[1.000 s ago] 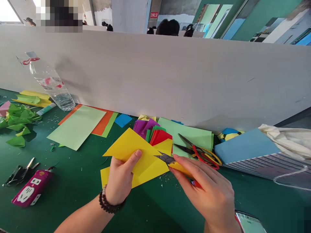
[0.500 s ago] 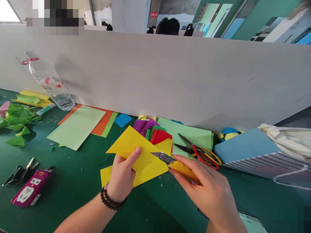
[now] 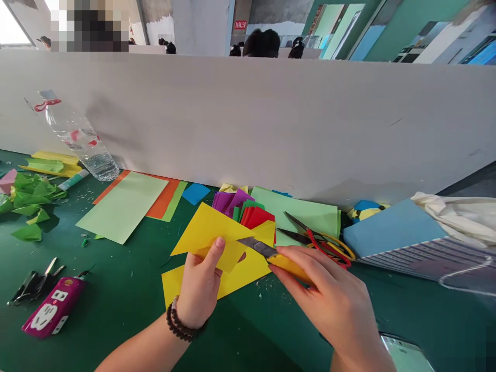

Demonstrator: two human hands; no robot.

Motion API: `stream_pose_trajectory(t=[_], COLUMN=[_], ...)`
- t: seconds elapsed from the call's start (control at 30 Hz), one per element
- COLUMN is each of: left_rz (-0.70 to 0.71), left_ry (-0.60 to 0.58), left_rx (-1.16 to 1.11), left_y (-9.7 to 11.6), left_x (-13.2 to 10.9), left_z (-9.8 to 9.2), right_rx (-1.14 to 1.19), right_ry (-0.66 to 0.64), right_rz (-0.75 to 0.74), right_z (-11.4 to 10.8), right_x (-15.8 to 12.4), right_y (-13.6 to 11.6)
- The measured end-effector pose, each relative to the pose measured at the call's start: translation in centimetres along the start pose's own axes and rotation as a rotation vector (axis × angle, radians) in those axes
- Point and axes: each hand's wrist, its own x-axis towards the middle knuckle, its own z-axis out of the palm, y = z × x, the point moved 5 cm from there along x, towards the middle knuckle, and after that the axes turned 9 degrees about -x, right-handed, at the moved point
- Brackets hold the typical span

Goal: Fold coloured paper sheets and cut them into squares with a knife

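Observation:
My left hand [image 3: 201, 289] pinches a folded yellow paper [image 3: 209, 235] and holds it up off the green table, thumb on top. My right hand [image 3: 333, 305] grips a yellow utility knife [image 3: 284, 263] whose steel blade [image 3: 258, 247] lies along the paper's right fold. A second yellow sheet [image 3: 240, 274] lies flat beneath both hands. Behind it sits a fan of purple, green and red paper pieces [image 3: 242, 209].
Red and yellow scissors [image 3: 318, 243] rest on light green sheets [image 3: 306, 214]. A light green sheet over orange paper [image 3: 124, 206], a plastic bottle [image 3: 83, 142], green scraps [image 3: 27, 199], a magenta power strip [image 3: 48, 312], black clips [image 3: 31, 283], a blue box [image 3: 391, 232] and a white partition [image 3: 271, 119] surround the spot.
The knife blade has slid left and slightly up along the fold of the yellow paper. My left hand has lifted and turned the paper a little.

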Motion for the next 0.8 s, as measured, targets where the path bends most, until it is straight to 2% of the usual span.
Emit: stream_pose_trajectory(t=[0.13,0.4,0.6,0.8], left_rz=[0.049,0.098,0.106,0.159], left_ry=[0.124,0.268,0.206,0.287], left_rx=[0.048,0.145,0.120,0.120], left_y=[0.3,0.2,-0.4,-1.0], left_x=[0.0,-0.2,-1.0,-1.1], left_z=[-0.6,-1.1,-0.7,-1.7], right_rx=[-0.015,0.014,0.071,0.086], right_ry=[0.026,-0.017,0.077,0.143], right_rz=[0.004,0.037,0.069,0.094], right_z=[-0.4,0.4,0.5,0.4], right_x=[0.1,0.5,0.8,0.8], right_y=[0.0,-0.3,0.1,0.7])
